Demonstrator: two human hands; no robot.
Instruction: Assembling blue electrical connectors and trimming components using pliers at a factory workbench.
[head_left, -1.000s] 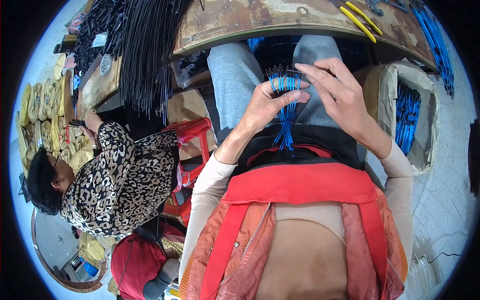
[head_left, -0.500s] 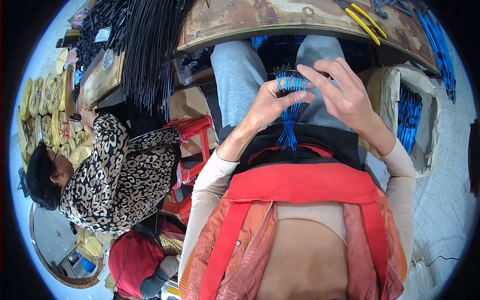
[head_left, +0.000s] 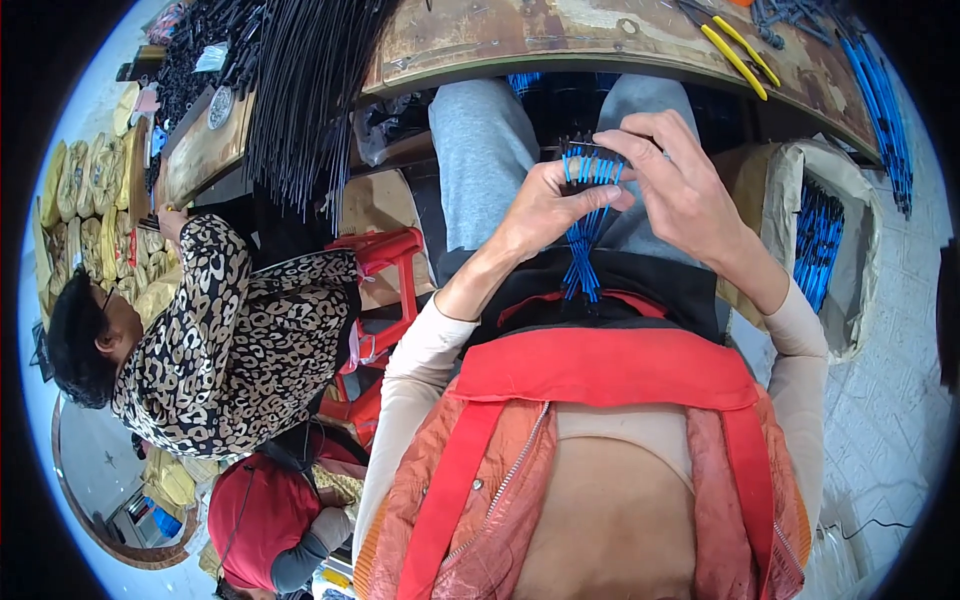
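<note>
"How does the bundle of thin blue rods (head_left: 580,268) look?"
"Fanned at the top, crossing lower down, with black ends (head_left: 577,147). It's held upright between the grey trouser legs (head_left: 485,160)."
"And the fingers?"
"The left hand's (head_left: 545,208) are closed around it. The right hand's (head_left: 685,192), bent and nearly together, meet the top; I can't tell whether they pinch anything."

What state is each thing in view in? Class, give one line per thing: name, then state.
Left hand: closed around the bundle
Bundle: gripped, upper ends fanned out
Right hand: fingers bent at the bundle's top, grip unclear
Pliers: handles apart, lying on the table
Box: open, holding blue cables
Black cables: hanging past the table's edge
Jacket: unzipped
</note>
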